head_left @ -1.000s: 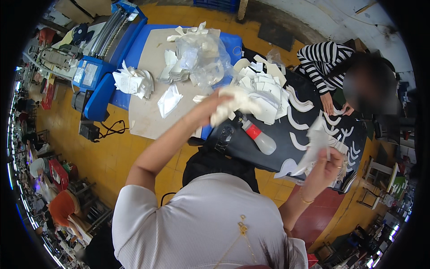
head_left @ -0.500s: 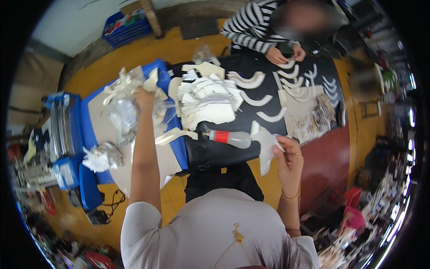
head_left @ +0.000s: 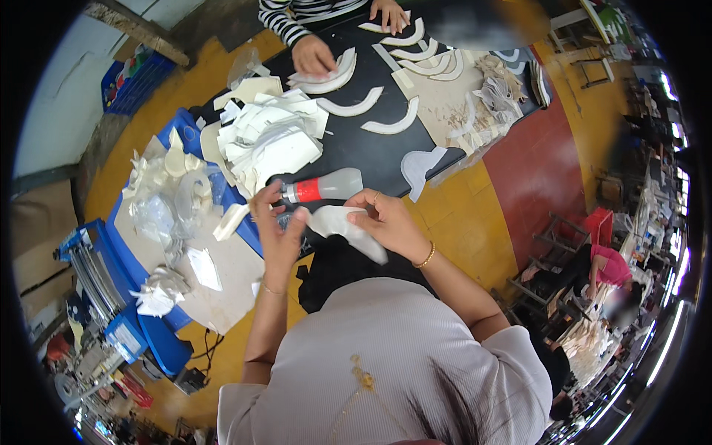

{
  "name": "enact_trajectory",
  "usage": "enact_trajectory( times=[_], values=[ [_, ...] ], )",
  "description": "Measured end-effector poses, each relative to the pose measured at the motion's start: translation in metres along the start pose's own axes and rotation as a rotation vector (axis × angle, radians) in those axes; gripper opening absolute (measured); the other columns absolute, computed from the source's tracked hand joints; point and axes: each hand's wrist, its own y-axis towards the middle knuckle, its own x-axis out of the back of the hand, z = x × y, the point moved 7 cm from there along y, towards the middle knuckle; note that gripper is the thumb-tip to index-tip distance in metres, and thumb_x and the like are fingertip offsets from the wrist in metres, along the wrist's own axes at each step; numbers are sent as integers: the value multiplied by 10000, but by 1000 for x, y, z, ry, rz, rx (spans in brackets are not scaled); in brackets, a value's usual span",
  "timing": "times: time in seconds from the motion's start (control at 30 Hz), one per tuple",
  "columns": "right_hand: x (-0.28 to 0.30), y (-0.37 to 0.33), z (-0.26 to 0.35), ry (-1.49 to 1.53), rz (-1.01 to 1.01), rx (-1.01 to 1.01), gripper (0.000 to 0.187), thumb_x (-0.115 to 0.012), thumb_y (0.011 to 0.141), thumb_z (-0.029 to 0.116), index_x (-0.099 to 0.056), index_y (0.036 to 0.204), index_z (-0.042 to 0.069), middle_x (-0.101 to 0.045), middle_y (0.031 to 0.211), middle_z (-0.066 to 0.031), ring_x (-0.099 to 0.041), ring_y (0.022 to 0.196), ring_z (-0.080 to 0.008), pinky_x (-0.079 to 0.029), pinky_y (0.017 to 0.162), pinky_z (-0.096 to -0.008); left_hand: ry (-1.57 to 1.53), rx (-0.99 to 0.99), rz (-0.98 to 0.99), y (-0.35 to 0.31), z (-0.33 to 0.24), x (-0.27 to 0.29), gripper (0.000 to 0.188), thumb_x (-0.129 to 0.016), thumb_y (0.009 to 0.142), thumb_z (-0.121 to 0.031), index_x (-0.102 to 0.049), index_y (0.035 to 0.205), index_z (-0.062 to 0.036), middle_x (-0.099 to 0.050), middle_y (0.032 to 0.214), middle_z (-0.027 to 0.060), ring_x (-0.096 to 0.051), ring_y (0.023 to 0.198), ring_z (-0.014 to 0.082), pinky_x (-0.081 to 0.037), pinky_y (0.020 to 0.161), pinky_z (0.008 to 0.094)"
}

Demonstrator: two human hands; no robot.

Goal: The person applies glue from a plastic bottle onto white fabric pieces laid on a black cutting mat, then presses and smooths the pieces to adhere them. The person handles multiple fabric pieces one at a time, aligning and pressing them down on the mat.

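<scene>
A limp, white, curved cut piece [head_left: 343, 224] hangs in front of my body. Its upper edge is pinched between the thumb and fingers of my right hand [head_left: 389, 226]. Close to its left end is my left hand [head_left: 278, 241], thumb and fingers apart; whether the thumb tip touches the piece I cannot tell. Just beyond my hands lies a clear bottle with a red label [head_left: 330, 185], whitish inside, on the black tabletop [head_left: 371, 152]. Another white shaped piece [head_left: 419, 169] lies at the near table edge, to the right.
White cut pieces [head_left: 271, 141] are heaped left of centre. Farther left, plastic bags [head_left: 156, 219] and scraps cover a blue-edged board. Across the table a person's hand [head_left: 314, 57] touches stacked curved strips [head_left: 334, 78]. More strips lie on a beige sheet [head_left: 437, 111].
My left hand has come back from the cream scraps at the left to beside my right hand. My right hand has moved left with a white piece. The other person's hand reached the stacked strips.
</scene>
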Motion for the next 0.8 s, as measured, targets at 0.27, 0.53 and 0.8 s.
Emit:
enact_trajectory(
  times=[0.27,0.53,0.8],
  values=[
    [81,-11,-5,-79,276,75,268,-706,859,111,-631,1110,54,-630,720,-37,-530,609,-109,-453,602,-261,120,212,388,-34,-57,-118,313,-756,845,-278,-680,990,-12,-647,1024,113,-605,967,159,-472,829,284],
    [204,-32,-55,106,287,54,314,-593,973,192,-618,1253,52,-681,834,-34,-599,748,-94,-490,729,-246,-337,435,259,-67,-62,-239,179,-635,959,-132,-641,1039,28,-694,878,35,-607,782,53,-474,696,194],
    [268,-53,-82,321,312,-91,415,-599,983,225,-541,1355,51,-691,970,-36,-619,901,-82,-473,841,-234,-418,468,224,-78,-74,-297,307,-655,914,-35,-591,1207,31,-685,975,55,-625,856,73,-494,760,220]
  ],
)
